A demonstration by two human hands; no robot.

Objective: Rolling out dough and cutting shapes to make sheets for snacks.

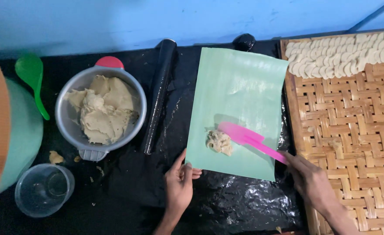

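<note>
A pale green sheet (240, 91) lies on black plastic film in the middle. On its lower left part sits a small lump of beige dough (219, 142). My right hand (310, 179) grips the handle of a pink spatula (244, 135), whose blade rests right beside the lump. My left hand (179, 182) presses its fingertips on the sheet's bottom left corner. A metal bowl (135, 93) at the left holds a large mass of the same dough.
A black rolling pin (159, 93) lies between bowl and sheet. A woven bamboo tray (353, 143) at the right carries several rows of shaped dough pieces (344, 54). A clear cup (43, 189), a green spoon (31, 76) and a green container (24, 130) stand at the left.
</note>
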